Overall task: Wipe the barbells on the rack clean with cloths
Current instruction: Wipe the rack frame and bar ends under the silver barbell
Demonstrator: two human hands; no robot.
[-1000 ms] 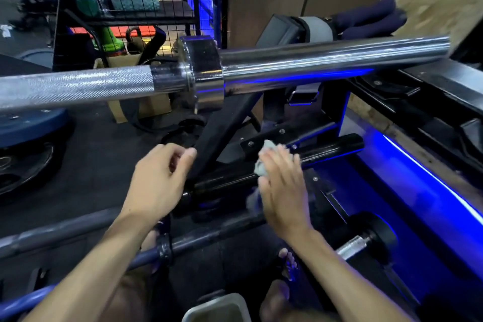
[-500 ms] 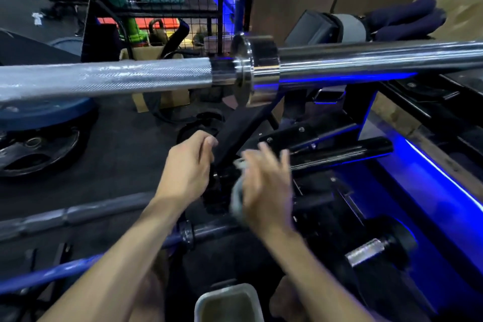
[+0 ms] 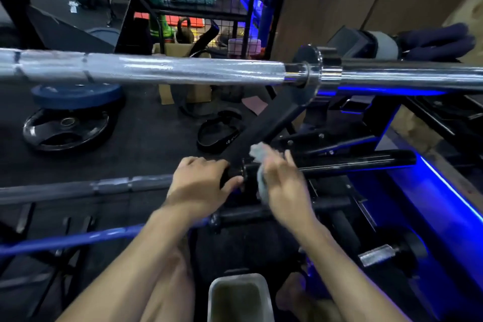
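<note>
Three barbells lie across the rack. A chrome barbell (image 3: 183, 70) runs across the top of the view. Below it a black barbell (image 3: 352, 163) has a dark sleeve reaching right. My left hand (image 3: 198, 185) grips its shaft just left of the collar. My right hand (image 3: 285, 188) holds a pale grey cloth (image 3: 261, 165) wrapped over the black sleeve beside the collar; it is blurred. A blue barbell (image 3: 78, 239) lies lowest, passing under my forearms.
Black rack frame (image 3: 266, 123) slants up behind the hands. Weight plates (image 3: 68, 128) lie on the floor at left. A small white tub (image 3: 237, 298) stands by my feet. A dumbbell (image 3: 392, 251) rests at lower right beside a blue-lit ledge. A wire shelf stands behind.
My head view has shifted left, so the bars slid right in frame. My left hand closed onto the black bar's shaft. My right hand moved the cloth up along the sleeve near the collar.
</note>
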